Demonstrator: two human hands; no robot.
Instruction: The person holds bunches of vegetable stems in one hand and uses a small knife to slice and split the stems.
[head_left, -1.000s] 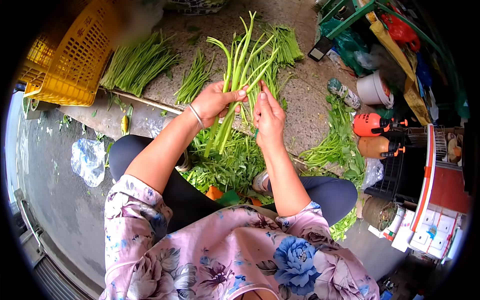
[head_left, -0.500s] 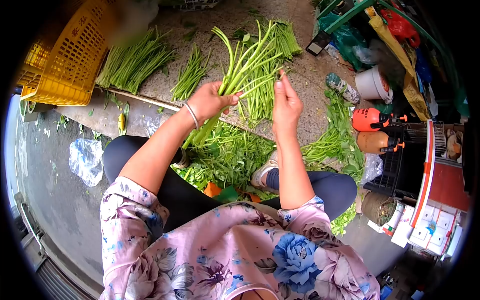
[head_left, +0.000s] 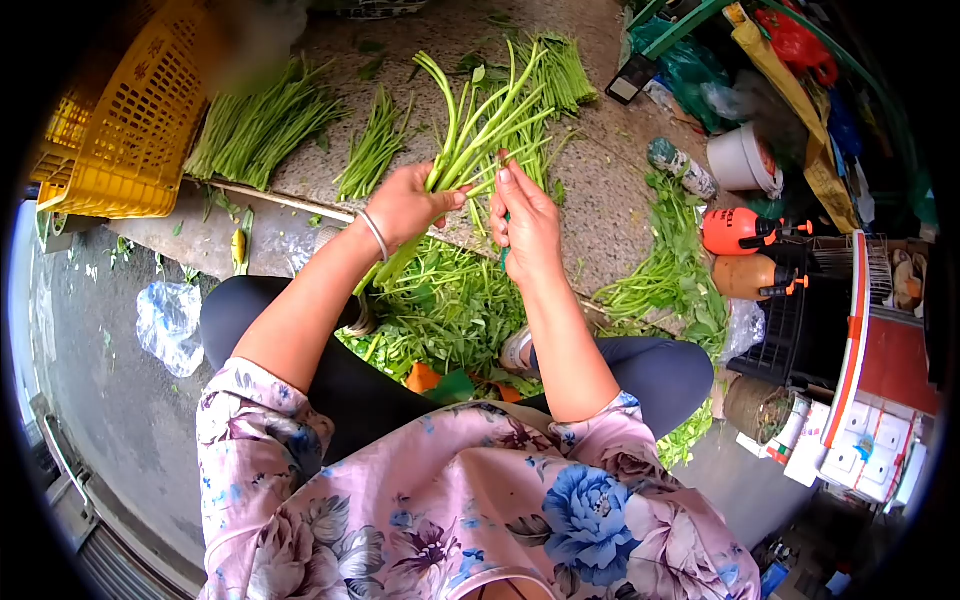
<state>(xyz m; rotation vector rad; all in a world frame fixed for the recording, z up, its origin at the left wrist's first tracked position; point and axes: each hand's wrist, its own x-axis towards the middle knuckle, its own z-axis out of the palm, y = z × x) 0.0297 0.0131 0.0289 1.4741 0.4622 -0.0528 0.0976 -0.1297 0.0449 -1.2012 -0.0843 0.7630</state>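
My left hand [head_left: 408, 204], with a bangle at the wrist, is closed around a bunch of green leafy-vegetable stems [head_left: 470, 140]. The stems fan out forward beyond the thumb, and their other end hangs below the hand. Just to the right, my right hand [head_left: 527, 222] is closed, thumb and index finger pinched beside the stems. Dark green shows between its fingers and below the palm, like the handle of a small tool mostly hidden by the hand. Under both hands lies a heap of loose leaves [head_left: 440, 310] between my legs.
Bundles of trimmed stems [head_left: 265, 130] and a smaller bundle [head_left: 372, 150] lie on the stone slab [head_left: 615, 190]. A yellow crate [head_left: 140, 120] stands at left. Leafy stalks [head_left: 665, 270], sprayer bottles [head_left: 735, 232] and a white bucket [head_left: 745, 163] are at right.
My right hand has moved left, from apart at the right up to the stems, and its fingers have curled closed. The left hand keeps its hold, almost in place.
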